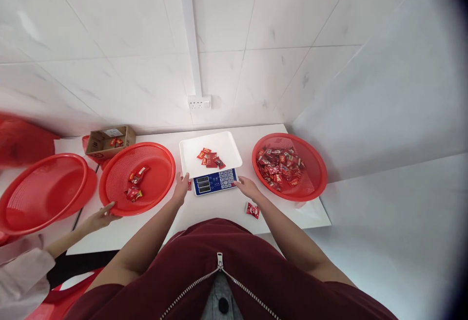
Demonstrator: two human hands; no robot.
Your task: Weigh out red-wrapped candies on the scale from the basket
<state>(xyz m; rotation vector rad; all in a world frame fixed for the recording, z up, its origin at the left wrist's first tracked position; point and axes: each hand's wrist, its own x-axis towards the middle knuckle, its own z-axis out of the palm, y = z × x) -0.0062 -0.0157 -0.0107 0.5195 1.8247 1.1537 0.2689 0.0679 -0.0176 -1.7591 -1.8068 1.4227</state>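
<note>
A weighing scale [215, 181] with a blue keypad panel stands before me, its white tray [190, 154] on top. Several small red packets [211, 160] lie in the middle of the tray. My left hand [180, 189] is at the tray's front left corner, fingers stretched forward and holding nothing I can see. Beside its fingertips a small red packet [189, 185] shows in part. My right hand [247, 188] reaches to the right end of the keypad, fingers extended and empty; whether a fingertip presses a key I cannot tell. A loose red packet [252, 210] lies below that hand.
At right a red basket [317, 174] holds many red packets. Left, a co-worker's hand [104, 216] touches the rim of another red basket [168, 164] with several packets. Further left are another red basket [78, 164] and a cardboard box [100, 152]. A socket [199, 102] is on the wall.
</note>
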